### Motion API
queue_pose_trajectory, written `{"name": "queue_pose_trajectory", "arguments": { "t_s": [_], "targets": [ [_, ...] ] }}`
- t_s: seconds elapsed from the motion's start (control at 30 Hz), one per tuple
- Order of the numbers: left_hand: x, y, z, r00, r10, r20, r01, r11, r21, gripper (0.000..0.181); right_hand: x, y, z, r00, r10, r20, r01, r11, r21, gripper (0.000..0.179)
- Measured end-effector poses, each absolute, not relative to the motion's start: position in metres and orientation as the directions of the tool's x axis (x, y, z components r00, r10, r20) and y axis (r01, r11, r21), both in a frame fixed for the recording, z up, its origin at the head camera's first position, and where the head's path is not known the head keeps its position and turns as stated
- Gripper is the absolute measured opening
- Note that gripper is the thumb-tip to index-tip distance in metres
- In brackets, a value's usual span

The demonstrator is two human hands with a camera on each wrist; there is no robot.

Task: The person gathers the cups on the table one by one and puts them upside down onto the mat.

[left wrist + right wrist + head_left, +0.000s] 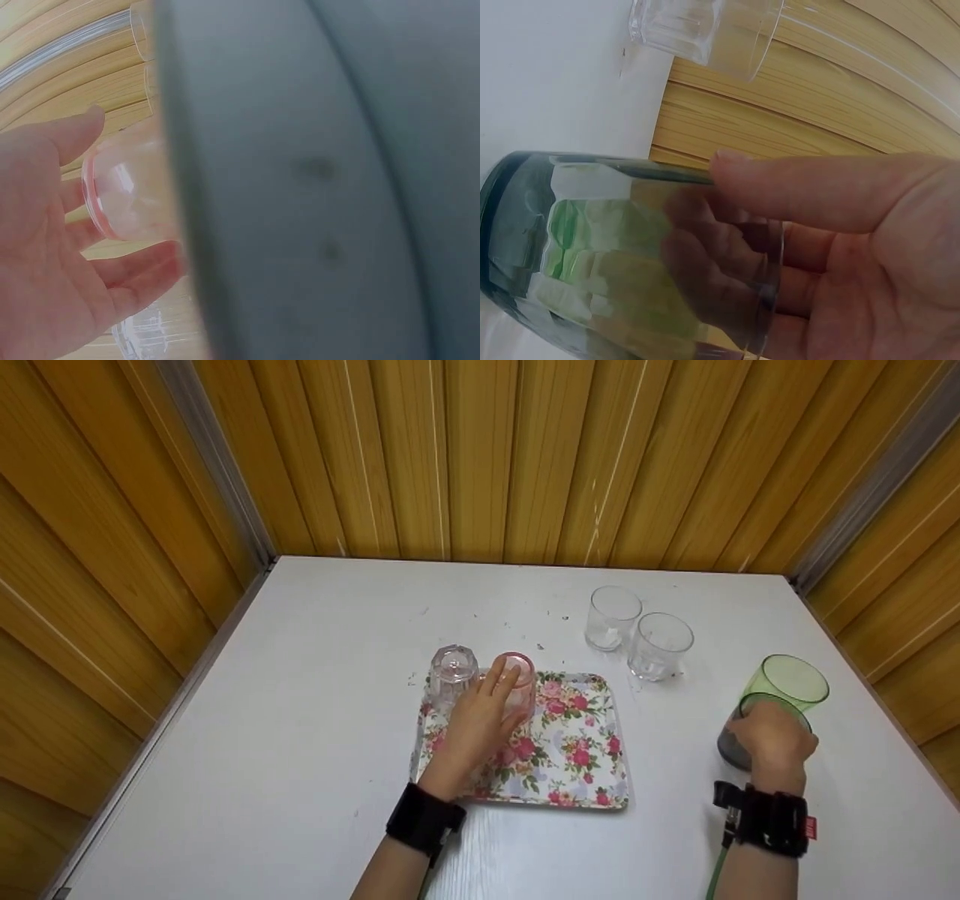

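My left hand (480, 727) reaches over a floral tray (592, 776), its fingers spread around an upside-down pink-tinted glass (131, 184). In the left wrist view the thumb stands apart from that glass; whether the other fingers touch it, I cannot tell. Just left of it, a clear faceted glass (452, 666) is also upside down on the tray. At the right, my right hand (772, 735) grips a dark grey-blue glass (517, 225) near its rim, thumb (780, 187) along the side. Right behind this glass stands a green glass (799, 682), mouth up.
Two clear glasses, one farther back (611, 619) and one nearer (656, 652), stand mouth up behind the tray's right side. Wood-patterned panels (480, 457) enclose the white table (300, 697). A large blurred grey shape (300, 187) covers much of the left wrist view.
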State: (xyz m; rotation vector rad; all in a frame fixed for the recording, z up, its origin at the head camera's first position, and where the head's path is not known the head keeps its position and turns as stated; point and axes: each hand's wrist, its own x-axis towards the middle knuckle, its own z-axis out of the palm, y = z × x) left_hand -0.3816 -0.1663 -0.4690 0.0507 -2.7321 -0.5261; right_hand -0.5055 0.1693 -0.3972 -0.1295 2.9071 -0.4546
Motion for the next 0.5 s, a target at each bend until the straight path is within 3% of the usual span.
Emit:
{"name": "queue_pose_trajectory", "arguments": {
  "t_s": [0.3, 0.5],
  "targets": [
    [-0.3809, -0.1642, -0.4661, -0.879, -0.125, 0.459, 0.019, 0.955, 0.296, 0.059, -0.5032, 0.1658, -0.3947, -0.995, -0.084, -0.054, -0.063, 0.946, -0.319, 0.015],
    [-0.3786, -0.1625, -0.4597, -0.814, -0.144, 0.563, 0.009, 0.965, 0.261, 0.055, -0.5015, 0.1614, -0.391, -0.997, -0.074, 0.018, -0.076, 0.95, -0.302, 0.022]
  ]
}}
